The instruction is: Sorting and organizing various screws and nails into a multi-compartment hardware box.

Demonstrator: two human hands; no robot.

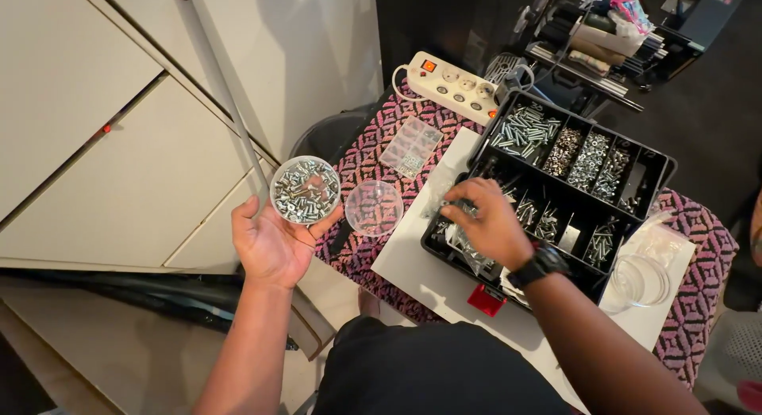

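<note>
Clear round tub (pixel 305 190) of screws sits cupped in left hand (pixel 274 244), frame centre-left; right hand (pixel 486 223) pinches inside black organiser (pixel 652 170). Sorting underway; next likely needs careful transfer.

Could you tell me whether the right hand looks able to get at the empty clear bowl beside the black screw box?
Probably yes: the right hand rests in the box, and nothing covers the bowl beside it.

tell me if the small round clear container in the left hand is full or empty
Nearly full: the small round clear container, lidless in the left hand, is packed with silvery screws almost to its rim.
</note>
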